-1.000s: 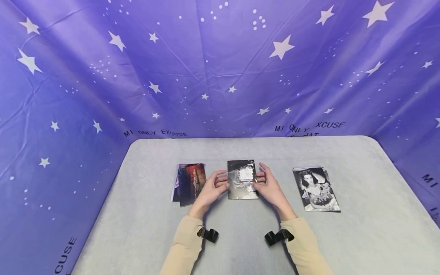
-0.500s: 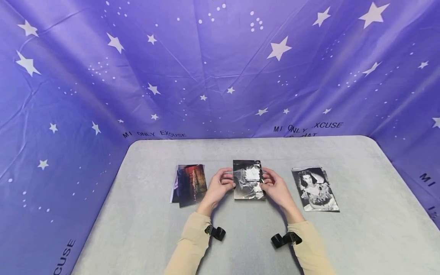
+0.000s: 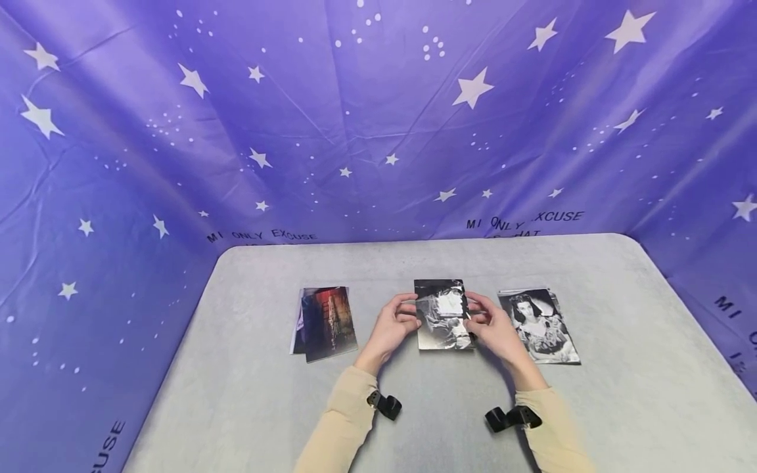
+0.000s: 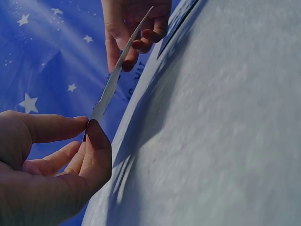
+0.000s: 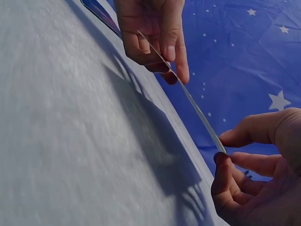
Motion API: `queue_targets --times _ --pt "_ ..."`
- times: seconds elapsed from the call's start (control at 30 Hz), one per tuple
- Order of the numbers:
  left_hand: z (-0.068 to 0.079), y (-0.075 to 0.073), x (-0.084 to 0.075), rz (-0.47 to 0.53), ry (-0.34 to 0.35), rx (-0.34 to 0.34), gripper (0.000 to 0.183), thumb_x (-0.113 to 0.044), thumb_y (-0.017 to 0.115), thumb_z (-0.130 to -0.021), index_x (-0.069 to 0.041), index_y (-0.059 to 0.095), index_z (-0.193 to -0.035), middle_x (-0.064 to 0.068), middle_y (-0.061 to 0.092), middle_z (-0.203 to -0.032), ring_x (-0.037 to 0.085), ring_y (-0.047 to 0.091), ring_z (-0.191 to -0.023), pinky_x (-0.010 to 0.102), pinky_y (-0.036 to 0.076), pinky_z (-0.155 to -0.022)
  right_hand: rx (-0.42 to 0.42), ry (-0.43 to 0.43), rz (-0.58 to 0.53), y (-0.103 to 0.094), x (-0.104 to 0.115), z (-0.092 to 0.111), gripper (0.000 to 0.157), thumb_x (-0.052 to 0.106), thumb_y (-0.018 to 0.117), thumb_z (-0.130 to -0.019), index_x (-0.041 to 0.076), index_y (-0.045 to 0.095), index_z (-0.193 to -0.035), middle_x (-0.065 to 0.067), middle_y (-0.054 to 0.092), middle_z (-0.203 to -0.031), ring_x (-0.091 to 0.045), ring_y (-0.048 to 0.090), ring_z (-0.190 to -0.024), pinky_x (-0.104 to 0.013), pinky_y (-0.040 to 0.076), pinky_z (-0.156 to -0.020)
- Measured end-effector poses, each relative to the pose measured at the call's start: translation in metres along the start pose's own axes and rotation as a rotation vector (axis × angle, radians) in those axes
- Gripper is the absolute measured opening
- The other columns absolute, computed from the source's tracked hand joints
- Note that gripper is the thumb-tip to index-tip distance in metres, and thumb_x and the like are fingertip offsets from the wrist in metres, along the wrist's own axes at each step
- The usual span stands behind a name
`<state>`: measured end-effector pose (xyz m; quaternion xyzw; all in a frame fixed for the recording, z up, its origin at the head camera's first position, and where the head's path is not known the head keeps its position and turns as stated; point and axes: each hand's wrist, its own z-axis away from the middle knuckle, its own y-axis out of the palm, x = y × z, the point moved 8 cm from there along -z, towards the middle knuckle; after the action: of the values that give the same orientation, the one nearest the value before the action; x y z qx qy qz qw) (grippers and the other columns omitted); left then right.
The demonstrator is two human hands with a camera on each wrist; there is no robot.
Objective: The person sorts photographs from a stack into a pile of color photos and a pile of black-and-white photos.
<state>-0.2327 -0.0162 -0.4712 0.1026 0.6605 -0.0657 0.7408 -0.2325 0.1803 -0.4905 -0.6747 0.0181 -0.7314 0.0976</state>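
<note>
A glossy black-and-white photo card (image 3: 443, 315) is held off the table between both hands in the head view. The left hand (image 3: 391, 328) pinches its left edge between thumb and fingers. On the opposite edge, the right hand (image 3: 495, 332) has a like pinch. Both wrist views show the photo card (image 4: 110, 92) nearly edge-on, its shadow falling on the tabletop. To the right, partly behind the right hand and wrist, lies a stack topped by a black-and-white portrait photo (image 3: 544, 332). A stack with a dark red and brown picture (image 3: 331, 322) lies to the left.
All of this is over a grey table (image 3: 266, 420) with rounded far corners. A purple cloth backdrop (image 3: 355, 98) with white stars and dots surrounds its back and sides. Black wrist cameras (image 3: 387, 404) sit on both beige sleeves (image 3: 340, 420).
Both hands have moved right with the photo card, bringing the right hand over the edge of the right stack. The right fingers have closed in on the card's edge. The head view has shifted slightly.
</note>
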Motion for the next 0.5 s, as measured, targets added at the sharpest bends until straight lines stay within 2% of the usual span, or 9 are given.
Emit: queue_targets --times 0.1,0.23,0.5 --pt "-0.001 0.008 0.0 0.005 -0.001 0.003 0.052 0.019 0.057 -0.08 0.012 0.048 -0.13 0.029 0.054 -0.106 0.017 0.06 -0.083 0.025 0.052 -0.074 0.004 0.003 0.028 -0.008 -0.001 0.004 0.064 -0.01 0.06 -0.085 -0.006 0.035 -0.144 -0.027 0.047 -0.119 -0.006 0.051 -0.075 -0.019 0.04 -0.048" --pt "-0.005 0.018 0.001 0.006 0.014 0.015 0.052 0.02 0.057 -0.078 0.013 0.048 -0.129 0.03 0.055 -0.104 0.02 0.061 -0.083 0.025 0.052 -0.073 -0.012 -0.012 0.086 -0.019 -0.001 0.009 0.063 -0.009 0.06 -0.085 -0.007 0.035 -0.143 -0.027 0.05 -0.116 -0.007 0.053 -0.078 -0.021 0.045 -0.053" --pt "-0.02 0.038 0.027 0.022 0.019 0.036 0.059 0.018 0.061 -0.077 0.006 0.049 -0.133 0.021 0.058 -0.102 0.022 0.062 -0.084 0.026 0.053 -0.074 -0.061 -0.04 0.162 -0.04 0.001 0.02 0.061 -0.01 0.06 -0.085 -0.007 0.038 -0.142 -0.029 0.053 -0.113 -0.008 0.056 -0.079 -0.022 0.048 -0.06"
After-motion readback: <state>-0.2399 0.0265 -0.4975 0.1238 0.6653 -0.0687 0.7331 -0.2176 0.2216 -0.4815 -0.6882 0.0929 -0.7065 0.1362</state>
